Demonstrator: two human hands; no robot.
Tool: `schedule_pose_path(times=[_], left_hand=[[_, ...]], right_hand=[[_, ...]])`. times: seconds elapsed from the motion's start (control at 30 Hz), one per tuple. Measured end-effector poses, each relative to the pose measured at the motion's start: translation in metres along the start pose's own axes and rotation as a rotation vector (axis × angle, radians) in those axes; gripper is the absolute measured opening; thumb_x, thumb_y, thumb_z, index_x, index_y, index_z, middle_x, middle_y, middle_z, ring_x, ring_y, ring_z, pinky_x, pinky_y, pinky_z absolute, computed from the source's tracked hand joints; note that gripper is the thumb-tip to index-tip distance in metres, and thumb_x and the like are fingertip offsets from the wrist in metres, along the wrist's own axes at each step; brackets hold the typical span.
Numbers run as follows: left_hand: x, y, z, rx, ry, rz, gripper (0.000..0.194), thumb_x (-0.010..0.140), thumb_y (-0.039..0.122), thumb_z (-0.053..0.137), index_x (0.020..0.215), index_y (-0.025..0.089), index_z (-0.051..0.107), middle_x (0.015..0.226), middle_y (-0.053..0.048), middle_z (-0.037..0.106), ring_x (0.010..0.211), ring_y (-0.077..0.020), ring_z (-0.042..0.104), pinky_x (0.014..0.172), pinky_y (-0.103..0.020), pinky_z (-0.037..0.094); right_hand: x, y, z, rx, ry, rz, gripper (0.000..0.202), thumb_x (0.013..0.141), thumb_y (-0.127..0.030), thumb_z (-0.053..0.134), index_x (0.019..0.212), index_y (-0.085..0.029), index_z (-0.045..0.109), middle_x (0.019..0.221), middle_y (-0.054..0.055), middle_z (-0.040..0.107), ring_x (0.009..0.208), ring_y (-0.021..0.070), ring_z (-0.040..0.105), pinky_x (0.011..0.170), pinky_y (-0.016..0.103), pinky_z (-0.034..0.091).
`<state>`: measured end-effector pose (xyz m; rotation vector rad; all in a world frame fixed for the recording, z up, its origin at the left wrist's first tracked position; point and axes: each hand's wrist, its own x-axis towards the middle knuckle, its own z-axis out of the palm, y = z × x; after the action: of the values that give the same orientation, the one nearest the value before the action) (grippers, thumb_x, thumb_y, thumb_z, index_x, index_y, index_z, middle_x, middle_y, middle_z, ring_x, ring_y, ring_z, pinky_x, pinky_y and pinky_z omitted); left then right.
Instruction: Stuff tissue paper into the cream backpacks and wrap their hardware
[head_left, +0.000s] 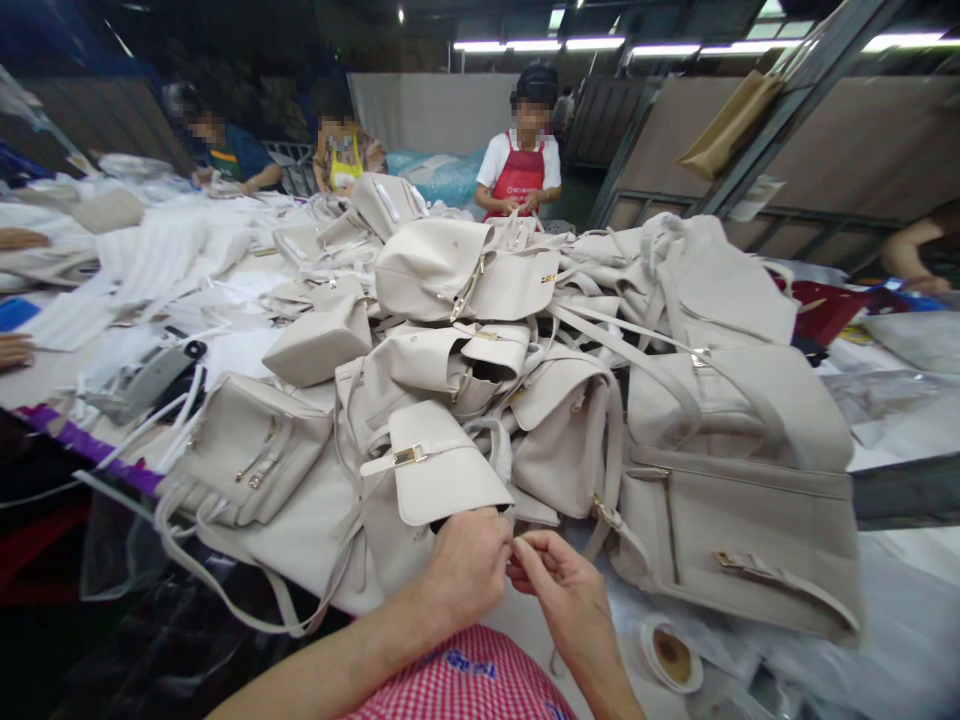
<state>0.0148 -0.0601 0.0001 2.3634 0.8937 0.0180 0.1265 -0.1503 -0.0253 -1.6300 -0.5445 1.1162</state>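
Observation:
Just under the flap of a beige bag [442,475] with a gold buckle, my left hand [471,560] is closed, its fingers curled at the bag's opening. My right hand [551,575] touches it from the right, thumb and forefinger pinched together. Whatever lies between the fingertips is too small to make out. Both hands are above the table's near edge, in front of a red-checked apron [465,680].
Beige bags are heaped ahead, with a large one [750,530] at the right and another [251,450] at the left. A tape roll [671,655] lies at lower right. A person in a red apron [523,175] stands across the table; others are farther left.

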Motion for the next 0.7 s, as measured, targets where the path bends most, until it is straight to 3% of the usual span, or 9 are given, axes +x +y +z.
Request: schedule_pose_path(times=[0.13, 0.27, 0.43, 0.7], left_hand=[[0.0, -0.002, -0.002, -0.002, -0.005, -0.007, 0.02, 0.087, 0.016, 0.046, 0.077, 0.015, 0.063, 0.079, -0.006, 0.066, 0.077, -0.0192, 0.059, 0.069, -0.029, 0.041], [0.0, -0.003, 0.0, 0.026, 0.019, 0.003, 0.019, 0.088, 0.017, 0.045, 0.077, 0.016, 0.061, 0.08, -0.007, 0.065, 0.077, -0.0199, 0.059, 0.069, -0.03, 0.042], [-0.003, -0.003, 0.009, 0.078, 0.083, 0.06, 0.019, 0.087, 0.015, 0.042, 0.078, 0.016, 0.059, 0.08, -0.008, 0.062, 0.077, -0.0208, 0.058, 0.07, -0.033, 0.044], [-0.006, -0.001, 0.012, 0.179, 0.009, 0.106, 0.016, 0.077, 0.007, 0.045, 0.082, 0.015, 0.058, 0.087, -0.011, 0.06, 0.087, -0.0257, 0.056, 0.076, -0.039, 0.048]], right_hand=[[-0.001, 0.002, -0.001, 0.093, -0.02, 0.036, 0.049, 0.063, -0.062, 0.074, 0.08, -0.017, 0.07, 0.069, 0.006, 0.073, 0.066, 0.0224, 0.071, 0.065, 0.034, 0.058], [-0.002, 0.004, 0.001, 0.142, 0.03, 0.029, 0.049, 0.061, -0.061, 0.076, 0.081, -0.017, 0.071, 0.07, 0.007, 0.074, 0.065, 0.0225, 0.071, 0.067, 0.036, 0.059], [-0.005, 0.007, 0.005, 0.251, 0.086, 0.134, 0.052, 0.058, -0.061, 0.078, 0.086, -0.017, 0.071, 0.075, 0.008, 0.076, 0.069, 0.0245, 0.073, 0.068, 0.038, 0.06], [-0.006, 0.002, 0.012, 0.172, 0.105, 0.164, 0.05, 0.056, -0.065, 0.074, 0.065, -0.017, 0.067, 0.06, 0.005, 0.07, 0.053, 0.0187, 0.067, 0.054, 0.03, 0.057]])
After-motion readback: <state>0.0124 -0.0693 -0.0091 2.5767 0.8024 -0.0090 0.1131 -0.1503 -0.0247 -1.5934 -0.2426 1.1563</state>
